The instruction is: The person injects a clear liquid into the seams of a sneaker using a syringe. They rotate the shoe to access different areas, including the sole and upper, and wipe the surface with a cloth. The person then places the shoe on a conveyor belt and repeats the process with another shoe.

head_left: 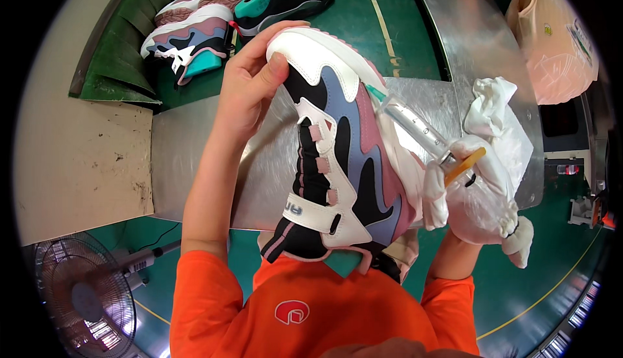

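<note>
A sneaker (350,144) in white, blue, mauve and black is tilted up in front of me, toe away and heel near my chest. My left hand (250,82) grips its toe, thumb on the white toe cap. In my right hand (470,183), gloved in white with clear plastic round it, is a clear syringe (413,124) with a yellowish flange. The green needle hub (374,92) points at the seam between the shoe's upper and its white sole; whether the tip touches is too small to tell. A teal insert (342,262) shows at the shoe's opening.
Several sneakers with teal inserts (204,62) lie on the green belt (360,46) beyond the metal table (195,163). A crumpled white cloth (490,108) lies at right. Another person (551,40) is at far right. A fan (84,299) stands at lower left.
</note>
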